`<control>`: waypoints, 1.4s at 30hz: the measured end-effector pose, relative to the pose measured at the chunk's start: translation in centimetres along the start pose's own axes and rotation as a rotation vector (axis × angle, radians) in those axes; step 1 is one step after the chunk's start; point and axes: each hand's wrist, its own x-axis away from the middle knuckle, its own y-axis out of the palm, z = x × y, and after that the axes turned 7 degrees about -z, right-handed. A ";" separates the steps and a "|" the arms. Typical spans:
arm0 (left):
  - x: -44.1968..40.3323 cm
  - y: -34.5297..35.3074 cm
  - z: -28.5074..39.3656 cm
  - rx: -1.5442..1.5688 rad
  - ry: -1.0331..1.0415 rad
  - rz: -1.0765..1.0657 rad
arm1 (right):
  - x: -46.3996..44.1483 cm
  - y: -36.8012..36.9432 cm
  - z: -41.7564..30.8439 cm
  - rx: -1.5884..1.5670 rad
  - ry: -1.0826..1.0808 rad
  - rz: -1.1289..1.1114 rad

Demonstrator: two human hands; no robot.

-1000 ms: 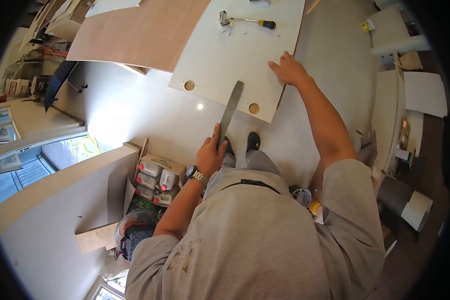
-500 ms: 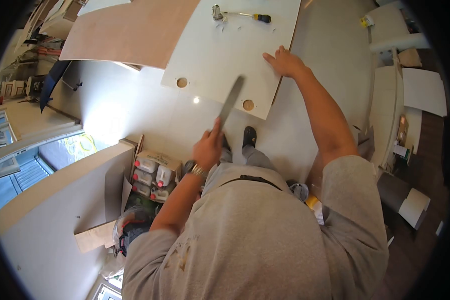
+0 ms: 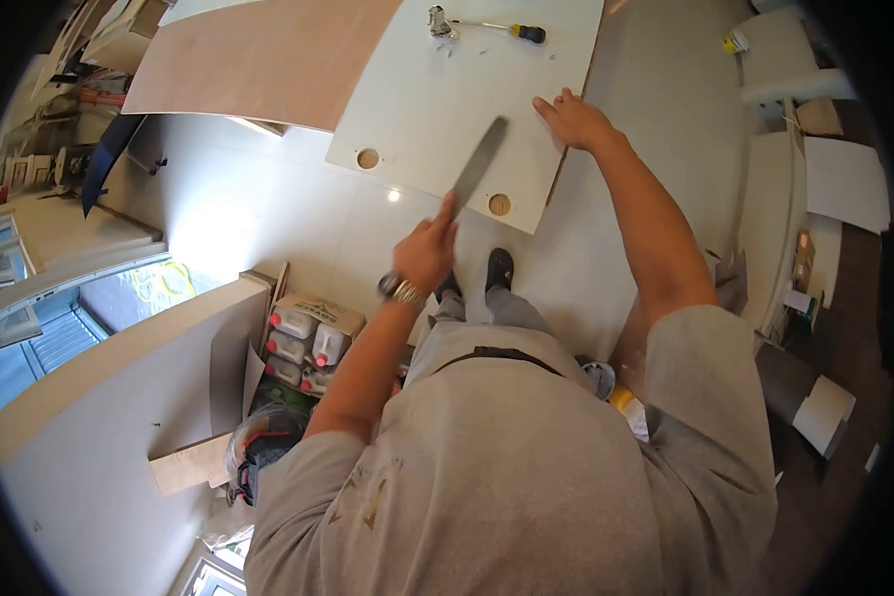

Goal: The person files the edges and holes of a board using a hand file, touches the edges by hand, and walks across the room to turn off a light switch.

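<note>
Across the band from nine o'clock round to two, a glossy pale floor (image 3: 268,189) spreads out. At twelve o'clock over it lies the white board (image 3: 447,104), its near edge facing the person's feet. Beside the board at eleven o'clock is a reddish-brown plywood sheet (image 3: 258,65). Between eight and nine o'clock, a cardboard carton (image 3: 331,310) holds pale plastic jugs (image 3: 287,346) with red caps.

At one o'clock the right hand (image 3: 576,122) rests on the board's right edge, thumb and fingers spread. Close to the centre, the left hand (image 3: 425,254) is wrapped around the near end of a flat metal file (image 3: 480,159). The blade points toward one o'clock over the board; whether it touches cannot be told.

Just past twelve, a yellow-and-black-handled screwdriver (image 3: 522,33) points toward nine, its tip near a silver metal fitting (image 3: 441,24). Two round recesses (image 3: 368,159) mark the board at eleven and one. Tiny bits (image 3: 483,52), too small to identify, lie near the screwdriver.
</note>
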 end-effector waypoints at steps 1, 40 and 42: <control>-0.1 0.1 0.6 0.001 0.005 -0.014 | -0.2 0.1 0.4 0.000 -0.012 -0.001; 0.1 2.9 6.3 0.131 -0.077 0.066 | -0.1 -0.9 0.6 0.086 -0.077 -0.020; 4.2 3.8 3.9 0.169 -0.097 0.116 | -0.2 -0.9 0.6 0.093 -0.099 0.000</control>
